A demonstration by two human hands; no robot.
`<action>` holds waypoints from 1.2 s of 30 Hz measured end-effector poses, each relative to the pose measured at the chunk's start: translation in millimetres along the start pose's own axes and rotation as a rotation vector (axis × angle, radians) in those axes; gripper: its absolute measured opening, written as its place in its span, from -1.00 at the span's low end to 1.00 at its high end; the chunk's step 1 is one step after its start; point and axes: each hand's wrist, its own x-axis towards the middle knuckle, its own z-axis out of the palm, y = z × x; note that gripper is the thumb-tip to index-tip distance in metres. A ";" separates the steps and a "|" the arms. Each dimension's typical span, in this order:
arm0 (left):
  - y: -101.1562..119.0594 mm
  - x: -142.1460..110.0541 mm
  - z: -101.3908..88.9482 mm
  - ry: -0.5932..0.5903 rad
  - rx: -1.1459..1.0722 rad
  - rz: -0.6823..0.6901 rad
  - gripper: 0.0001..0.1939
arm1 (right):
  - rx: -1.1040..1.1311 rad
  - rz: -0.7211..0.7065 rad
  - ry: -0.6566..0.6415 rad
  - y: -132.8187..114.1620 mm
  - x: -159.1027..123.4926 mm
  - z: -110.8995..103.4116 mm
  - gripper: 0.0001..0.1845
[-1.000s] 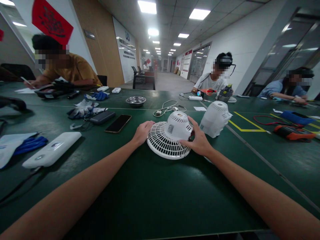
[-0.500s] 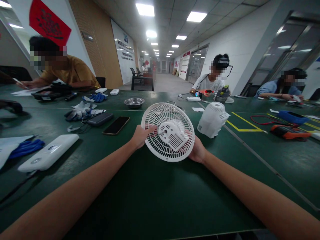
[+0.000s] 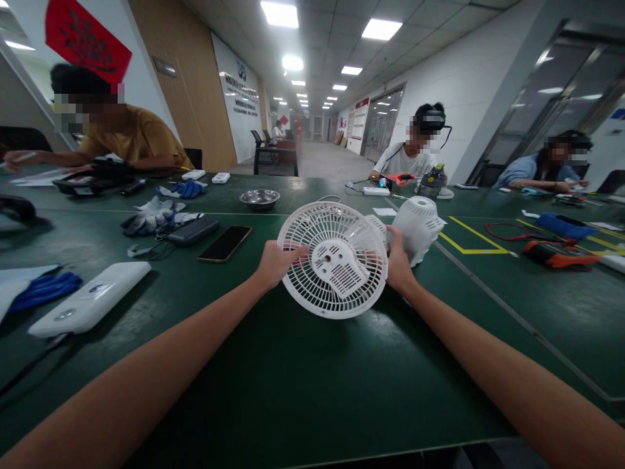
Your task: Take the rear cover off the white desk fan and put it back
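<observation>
A round white fan head is held up over the table, its slotted grille and vented motor cover facing me. My left hand is closed on its left rim, thumb lying across the slats. On the right side, my right hand is closed at the rim, with its fingers partly hidden behind the grille. Behind the upper right rim shows a white ribbed part, partly covered. Just beyond my right hand stands a white plastic housing, partly hidden by that hand.
Left on the green table lie a phone, a dark power bank, gloves and a white device. A metal bowl stands farther back. Right is an orange meter. Several people sit around the table.
My right hand has moved right and up along the rim, beside the white housing. The fan head has shifted slightly right, and a white ribbed part now shows behind it.
</observation>
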 end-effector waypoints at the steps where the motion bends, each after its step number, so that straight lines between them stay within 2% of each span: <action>1: -0.7 0.5 -0.5 0.000 0.008 -0.002 -0.73 | -0.154 -0.048 0.044 2.9 2.3 -5.6 -0.10; 3: -2.6 2.2 -2.2 0.003 0.019 -0.017 -0.73 | -0.366 -0.117 0.083 7.6 4.9 -12.5 -0.14; 5: -4.2 4.5 -4.7 0.009 0.021 -0.050 -0.73 | -0.493 -0.168 0.053 12.0 5.6 -13.5 -0.20; 8: -5.0 7.6 -9.3 0.049 0.024 -0.124 -0.76 | -0.596 -0.199 -0.033 16.5 6.1 -10.5 -0.26; 10: -5.1 9.3 -12.8 0.082 0.038 -0.165 -0.77 | -0.656 -0.260 -0.020 15.0 7.5 -11.7 -0.31; 13: -6.2 11.2 -17.6 0.105 0.054 -0.198 -0.75 | -0.740 -0.377 0.203 7.7 12.3 -24.8 -0.35; 15: -7.5 12.1 -19.8 0.105 0.046 -0.209 -0.74 | -0.749 -0.398 0.399 6.5 17.3 -39.7 -0.27; 17: -8.3 12.1 -21.1 0.096 0.027 -0.222 -0.74 | -0.702 -0.342 0.542 13.8 23.0 -55.4 -0.14; 19: -8.0 11.4 -21.4 0.079 0.009 -0.232 -0.74 | -0.603 -0.210 0.589 30.2 28.6 -67.9 -0.03; 21: -6.8 10.3 -21.2 0.062 -0.010 -0.232 -0.75 | -0.441 -0.017 0.492 51.1 33.4 -75.0 0.03; 23: -5.9 9.5 -20.8 0.058 -0.032 -0.234 -0.75 | -0.339 0.196 0.383 69.9 37.3 -77.0 0.00; 24: -5.7 9.4 -20.7 0.063 -0.042 -0.235 -0.75 | -0.321 0.256 0.360 76.7 39.1 -76.7 -0.03; 26: -6.6 9.8 -20.9 0.066 -0.051 -0.240 -0.73 | -0.325 0.285 0.391 83.3 42.3 -74.5 -0.11; 28: -8.8 11.0 -21.3 0.059 -0.051 -0.238 -0.71 | -0.319 0.245 0.484 80.2 45.0 -71.7 -0.19; 31: -13.0 13.1 -21.9 0.060 -0.045 -0.211 -0.68 | -0.268 0.159 0.596 60.2 46.2 -66.5 -0.27; 36: -13.6 13.3 -21.8 0.060 -0.037 -0.189 -0.69 | -0.213 -0.028 0.562 14.0 34.6 -47.5 -0.29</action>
